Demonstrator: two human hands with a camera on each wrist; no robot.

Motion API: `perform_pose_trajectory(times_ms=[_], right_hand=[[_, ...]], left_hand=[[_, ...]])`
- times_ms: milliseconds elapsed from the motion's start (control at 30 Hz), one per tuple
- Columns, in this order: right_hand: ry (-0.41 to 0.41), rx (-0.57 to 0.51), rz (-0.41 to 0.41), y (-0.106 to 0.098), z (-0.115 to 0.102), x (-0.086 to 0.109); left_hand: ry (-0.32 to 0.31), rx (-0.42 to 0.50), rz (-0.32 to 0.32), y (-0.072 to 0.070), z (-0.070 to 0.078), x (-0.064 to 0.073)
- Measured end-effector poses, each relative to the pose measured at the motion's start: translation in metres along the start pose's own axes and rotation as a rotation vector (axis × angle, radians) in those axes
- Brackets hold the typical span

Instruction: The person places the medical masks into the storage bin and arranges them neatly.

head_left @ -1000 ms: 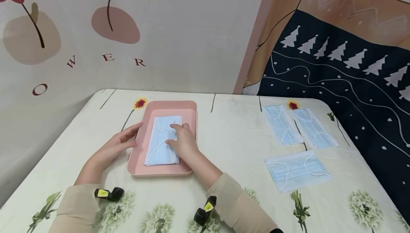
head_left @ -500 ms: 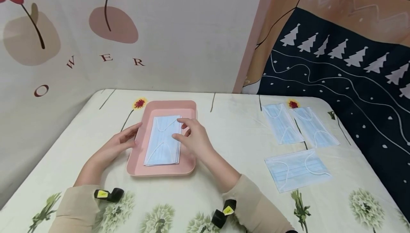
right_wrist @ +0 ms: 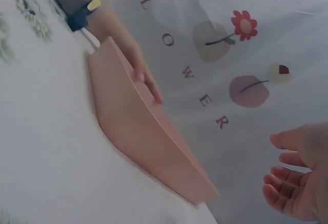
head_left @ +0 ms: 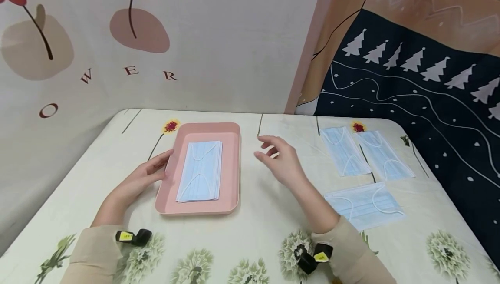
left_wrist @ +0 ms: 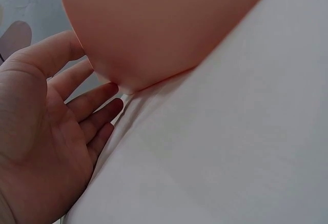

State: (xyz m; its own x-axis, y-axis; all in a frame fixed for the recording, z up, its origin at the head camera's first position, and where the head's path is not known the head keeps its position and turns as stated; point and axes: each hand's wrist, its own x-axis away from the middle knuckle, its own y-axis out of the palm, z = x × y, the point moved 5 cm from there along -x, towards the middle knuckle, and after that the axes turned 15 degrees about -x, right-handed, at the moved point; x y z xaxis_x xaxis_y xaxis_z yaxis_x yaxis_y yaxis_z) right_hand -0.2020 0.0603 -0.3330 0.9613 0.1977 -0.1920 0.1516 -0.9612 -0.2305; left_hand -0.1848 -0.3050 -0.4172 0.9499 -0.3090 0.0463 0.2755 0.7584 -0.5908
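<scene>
A small stack of light blue face masks (head_left: 201,166) lies in the pink tray (head_left: 230,179), ear loops showing on the top one. My left hand (head_left: 136,179) rests against the tray's left side, thumb and fingers spread; in the left wrist view its fingertips (left_wrist: 115,88) meet the tray's edge. To the right of the tray, my right hand (head_left: 283,162) hovers over the cloth with nothing in it, its fingers loosely bent. Farther right lie two upright face masks, one mask (head_left: 345,151) beside another mask (head_left: 384,156). Below them a sideways mask (head_left: 363,206) is partly hidden by my right forearm.
A floral cloth (head_left: 269,206) covers the table. Behind it hangs a pale curtain (head_left: 234,49) with printed flowers, and a dark tree-patterned fabric (head_left: 410,88) hangs along the right side. Each sleeve carries a small black device, such as the right cuff's device (head_left: 312,260).
My right hand has left the mask stack and moved right, past the tray's edge, carrying nothing. My left hand stays at the tray's left side. The masks have not visibly moved.
</scene>
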Motion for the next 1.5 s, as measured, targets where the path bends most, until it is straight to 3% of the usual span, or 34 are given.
perform_pose_trajectory(times_ms=[400,667,1000,1233,1500], right_hand=[[0.045,0.087,0.070,-0.084,0.008,0.002],[0.082,0.162,0.161,-0.136,0.010,0.004],[0.042,0.236,0.297,-0.192,0.020,0.011],[0.082,0.280,0.327,-0.221,0.042,0.017],[0.162,0.292,0.281,-0.233,0.072,0.017]], left_hand=[[0.007,-0.002,-0.008,0.000,0.000,0.000],[0.026,0.019,0.001,-0.001,0.001,-0.001],[0.038,0.014,0.000,0.000,0.000,-0.001],[0.034,0.004,0.001,0.002,0.002,0.000],[0.023,0.007,0.002,0.001,-0.001,0.000]])
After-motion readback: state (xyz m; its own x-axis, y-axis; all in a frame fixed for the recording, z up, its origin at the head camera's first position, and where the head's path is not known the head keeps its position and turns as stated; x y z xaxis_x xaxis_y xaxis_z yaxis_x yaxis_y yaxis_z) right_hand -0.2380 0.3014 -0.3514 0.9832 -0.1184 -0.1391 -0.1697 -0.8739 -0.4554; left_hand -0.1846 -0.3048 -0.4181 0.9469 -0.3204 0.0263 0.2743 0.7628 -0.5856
